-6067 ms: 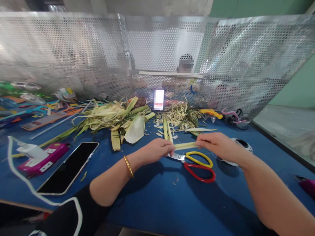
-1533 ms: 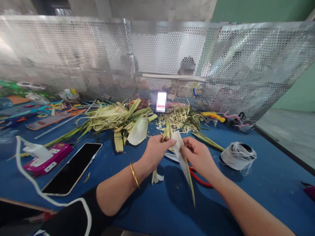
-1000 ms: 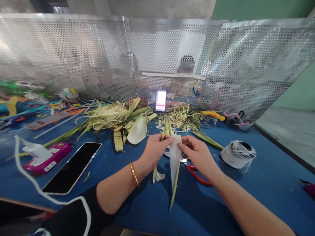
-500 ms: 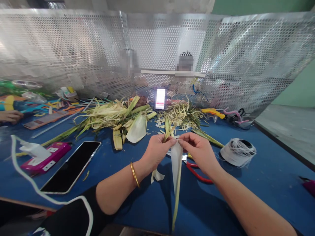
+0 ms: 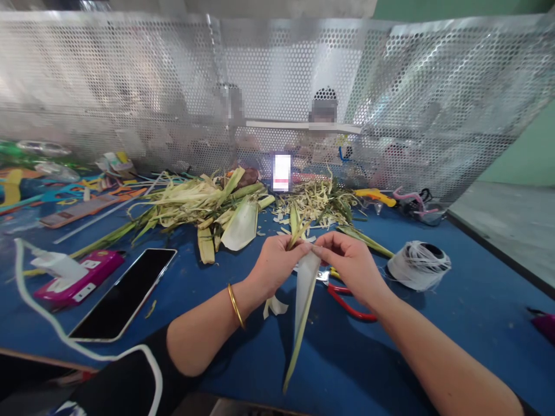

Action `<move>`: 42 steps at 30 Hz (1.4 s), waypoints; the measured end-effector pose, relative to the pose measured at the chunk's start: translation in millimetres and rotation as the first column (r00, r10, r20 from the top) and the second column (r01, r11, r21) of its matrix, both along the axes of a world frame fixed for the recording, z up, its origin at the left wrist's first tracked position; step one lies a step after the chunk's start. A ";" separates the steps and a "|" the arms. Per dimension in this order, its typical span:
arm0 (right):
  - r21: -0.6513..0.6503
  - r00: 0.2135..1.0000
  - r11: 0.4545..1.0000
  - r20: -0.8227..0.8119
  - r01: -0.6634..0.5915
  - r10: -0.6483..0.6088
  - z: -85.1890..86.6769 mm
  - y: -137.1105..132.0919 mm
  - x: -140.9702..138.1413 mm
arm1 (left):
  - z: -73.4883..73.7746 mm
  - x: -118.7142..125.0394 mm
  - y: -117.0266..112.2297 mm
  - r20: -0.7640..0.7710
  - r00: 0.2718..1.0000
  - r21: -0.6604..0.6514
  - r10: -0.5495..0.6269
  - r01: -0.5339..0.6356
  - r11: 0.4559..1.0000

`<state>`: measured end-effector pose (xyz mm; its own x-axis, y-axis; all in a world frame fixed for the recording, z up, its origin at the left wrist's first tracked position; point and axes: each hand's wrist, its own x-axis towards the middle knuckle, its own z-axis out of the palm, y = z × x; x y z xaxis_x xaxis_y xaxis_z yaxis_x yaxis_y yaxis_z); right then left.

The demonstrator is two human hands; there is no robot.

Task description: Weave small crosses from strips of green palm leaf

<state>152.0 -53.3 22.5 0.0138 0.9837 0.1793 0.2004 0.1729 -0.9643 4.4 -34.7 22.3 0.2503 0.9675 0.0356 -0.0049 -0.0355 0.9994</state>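
Observation:
My left hand, with a gold bangle at the wrist, pinches the upper end of a long pale plant husk with a green edge. Opposite it, my right hand grips the same end between thumb and fingers. The fingertips of both hands nearly meet, and the husk hangs below them, narrowing to a point. Thin green-yellow strips stick out beyond the left fingers. Red-handled scissors lie partly under my right hand. A small white husk scrap rests below the left hand.
Husk heaps and shredded bits lie at the back before a perforated metal screen. On the right stands a white twine spool. A phone, purple power strip and white cable occupy the left.
The husk's lower tip has swung to the left, while both hands keep their pinch at its top. A co-worker's hand at the far left has gone from view.

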 end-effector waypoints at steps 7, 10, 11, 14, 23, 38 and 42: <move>0.076 0.998 0.997 0.064 -0.011 0.006 -1.4 -0.6 0.4 | 0.3 -0.1 -0.3 -0.051 0.999 0.040 0.016 -0.014 0.999; 0.116 0.990 0.993 0.140 -0.017 0.000 -2.0 -1.8 0.3 | 0.2 -0.1 -0.4 -0.060 0.998 0.043 0.025 -0.022 0.999; 0.134 0.985 0.991 0.172 -0.018 -0.005 -2.2 -2.1 0.4 | 0.2 -0.1 -0.4 -0.061 0.998 0.041 0.026 -0.024 0.999; 0.186 0.965 0.982 0.261 -0.025 -0.024 -3.0 -2.5 1.1 | 0.0 0.0 -0.2 -0.059 0.998 0.032 0.030 -0.028 0.999; 0.216 0.960 0.976 0.271 0.014 -0.073 -3.5 -3.9 -1.2 | -0.9 0.2 1.1 -0.029 0.999 0.002 0.046 -0.046 0.999; 0.161 0.982 0.986 0.180 0.036 -0.065 -5.3 -4.6 -5.2 | -3.0 0.9 1.2 -0.033 0.998 -0.025 0.045 -0.046 0.999; 0.062 0.994 0.997 0.095 0.047 -0.053 -9.0 -2.9 -6.7 | -3.9 0.7 1.7 -0.033 0.997 -0.029 0.065 -0.066 0.997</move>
